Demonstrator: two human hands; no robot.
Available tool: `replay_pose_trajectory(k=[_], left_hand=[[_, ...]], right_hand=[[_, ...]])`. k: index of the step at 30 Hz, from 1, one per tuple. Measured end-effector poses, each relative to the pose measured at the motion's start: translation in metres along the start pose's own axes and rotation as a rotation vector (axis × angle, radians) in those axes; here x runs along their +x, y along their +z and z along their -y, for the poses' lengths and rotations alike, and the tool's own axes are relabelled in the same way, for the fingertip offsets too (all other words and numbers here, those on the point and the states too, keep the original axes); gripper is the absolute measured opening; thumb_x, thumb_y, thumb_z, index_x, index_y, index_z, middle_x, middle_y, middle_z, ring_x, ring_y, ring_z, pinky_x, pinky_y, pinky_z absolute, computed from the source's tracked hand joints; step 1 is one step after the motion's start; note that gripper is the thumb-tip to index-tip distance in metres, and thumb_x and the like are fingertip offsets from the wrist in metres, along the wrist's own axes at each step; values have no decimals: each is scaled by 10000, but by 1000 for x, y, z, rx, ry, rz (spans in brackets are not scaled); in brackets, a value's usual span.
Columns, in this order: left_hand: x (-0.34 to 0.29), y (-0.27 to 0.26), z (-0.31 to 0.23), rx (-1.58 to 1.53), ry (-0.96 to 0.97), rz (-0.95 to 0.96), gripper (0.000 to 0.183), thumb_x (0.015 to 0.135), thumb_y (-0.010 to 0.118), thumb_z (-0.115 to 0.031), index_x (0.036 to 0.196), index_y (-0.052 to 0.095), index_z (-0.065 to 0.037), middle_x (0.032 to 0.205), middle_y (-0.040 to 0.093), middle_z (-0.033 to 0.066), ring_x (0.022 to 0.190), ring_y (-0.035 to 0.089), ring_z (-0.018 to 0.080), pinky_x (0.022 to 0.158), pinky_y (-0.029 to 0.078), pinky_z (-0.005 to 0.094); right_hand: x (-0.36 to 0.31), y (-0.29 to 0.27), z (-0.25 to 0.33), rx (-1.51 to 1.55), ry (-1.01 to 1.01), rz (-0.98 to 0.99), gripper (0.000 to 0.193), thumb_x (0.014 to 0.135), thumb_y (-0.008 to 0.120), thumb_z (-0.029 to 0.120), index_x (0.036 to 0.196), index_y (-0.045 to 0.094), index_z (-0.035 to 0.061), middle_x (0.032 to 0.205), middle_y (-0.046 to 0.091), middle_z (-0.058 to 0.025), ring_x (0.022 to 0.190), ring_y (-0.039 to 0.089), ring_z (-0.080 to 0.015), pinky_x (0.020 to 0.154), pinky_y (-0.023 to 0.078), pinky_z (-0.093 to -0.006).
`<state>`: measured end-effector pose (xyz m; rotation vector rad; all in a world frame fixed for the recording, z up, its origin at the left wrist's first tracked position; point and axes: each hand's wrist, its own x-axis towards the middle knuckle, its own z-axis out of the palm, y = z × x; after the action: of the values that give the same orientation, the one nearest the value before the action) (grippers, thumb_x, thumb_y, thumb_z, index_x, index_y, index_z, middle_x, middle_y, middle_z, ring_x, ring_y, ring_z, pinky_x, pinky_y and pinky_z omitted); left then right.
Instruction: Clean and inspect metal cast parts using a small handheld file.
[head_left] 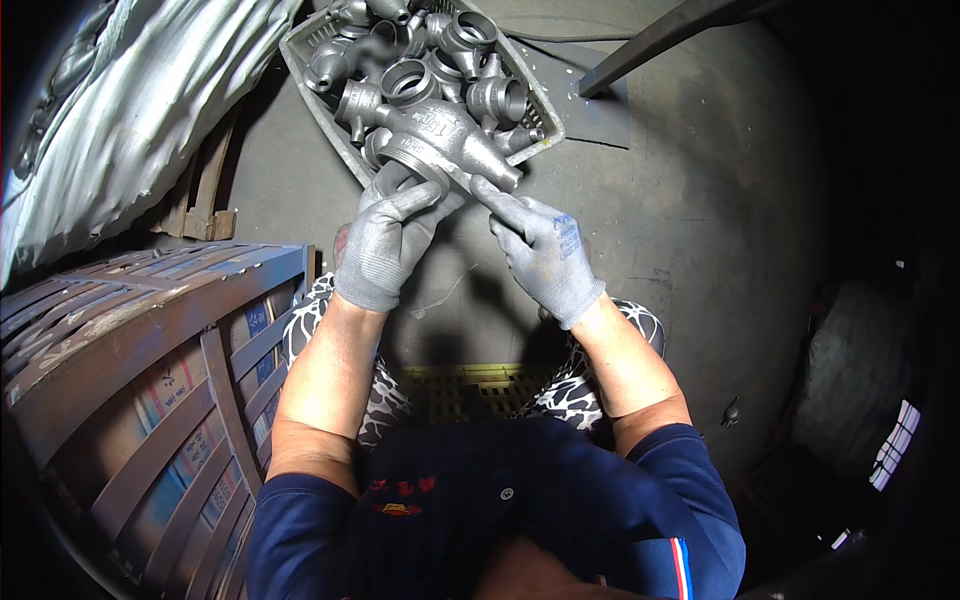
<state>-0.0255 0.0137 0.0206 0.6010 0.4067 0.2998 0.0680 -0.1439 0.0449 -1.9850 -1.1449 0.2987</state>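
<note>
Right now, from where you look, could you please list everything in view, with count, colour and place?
Held metal part: 1, grey, at the hands
Thin strip: 1, pale, at right fingertips
Metal parts: many, grey, in crate
Crate: 1, pale, top centre
Sheeting: 1, white, upper left
Slatted rack: 1, brown and blue, lower left
Boxes: count unclear, brown and blue, inside rack
Beam: 1, dark, upper right
Small object: 1, dark, floor at right
Floor: 1, grey, beneath
Shirt: 1, dark blue, bottom
Left hand, right hand: 2, grey-gloved, centre
</note>
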Motion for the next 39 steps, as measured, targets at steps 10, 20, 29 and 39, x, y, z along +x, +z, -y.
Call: replay_pose_trajectory(k=[10,20,29,39], left_hand=[[0,2,1,-16,-12,-14,455,823,528,-12,1266,435,33,1175,551,135,1085,542,232,1009,399,471],[-3,-2,2,101,-5,5,462,820,545,-34,1259,432,53,1179,550,137,1097,539,225,979,430,400],[-3,4,-1,28,-17,1,423,830,514,-6,1240,433,61,1192,538,158,1106,536,240,987,423,417],[-3,1,-1,43,-26,-9,409,828,473,42,1233,423,74,1217,511,173,1144,511,253,1000,413,413]], right_hand=[[1,-21,-3,86,186,196,364,843,547,100,1203,582,134,894,632,-168,819,619,-334,718,507,-395],[1,-17,-3,76,128,179,370,820,557,47,1188,582,82,1009,629,-200,910,616,-353,772,504,-372],[-5,-7,-4,230,178,102,409,862,500,13,1253,560,115,727,591,-92,645,525,-113,659,472,-266],[-3,-8,-1,246,259,166,403,880,477,35,1267,548,121,693,553,-57,642,503,-93,663,462,-250]])
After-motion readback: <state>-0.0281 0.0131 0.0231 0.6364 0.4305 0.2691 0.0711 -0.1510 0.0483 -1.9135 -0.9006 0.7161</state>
